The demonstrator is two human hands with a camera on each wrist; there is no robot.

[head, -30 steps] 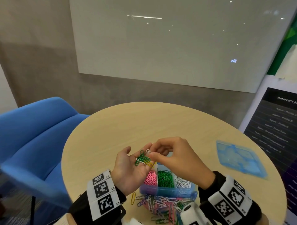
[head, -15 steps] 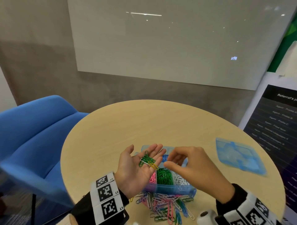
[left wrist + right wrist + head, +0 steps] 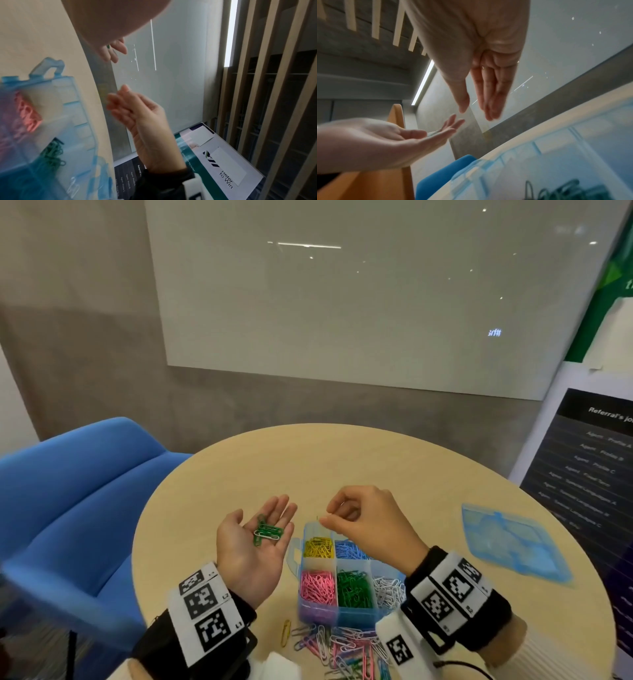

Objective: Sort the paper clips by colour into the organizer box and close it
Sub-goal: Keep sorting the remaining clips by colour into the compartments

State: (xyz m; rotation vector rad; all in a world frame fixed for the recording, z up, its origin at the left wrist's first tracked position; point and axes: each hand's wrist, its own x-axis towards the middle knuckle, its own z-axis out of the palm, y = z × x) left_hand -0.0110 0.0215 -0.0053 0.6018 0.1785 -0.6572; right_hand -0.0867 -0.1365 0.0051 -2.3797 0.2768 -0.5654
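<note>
Right hand (image 3: 368, 520), fingertips pinched together, should release directly above the yellow compartment (image 3: 318, 547) below it; left hand (image 3: 255, 537) lies flat, cradling green clips (image 3: 267, 531).

far half of the surface (image 3: 342, 460) lies bare; near, the box (image 3: 352, 609) and loose clips (image 3: 342, 645) crowd the middle, the lid (image 3: 513, 546) fills the right.

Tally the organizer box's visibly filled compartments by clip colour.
Yellow compartment: 1
Blue compartment: 1
Pink compartment: 1
Green compartment: 1
White compartment: 1
Total: 5 visible; the right hand hides part of the organizer box.
</note>
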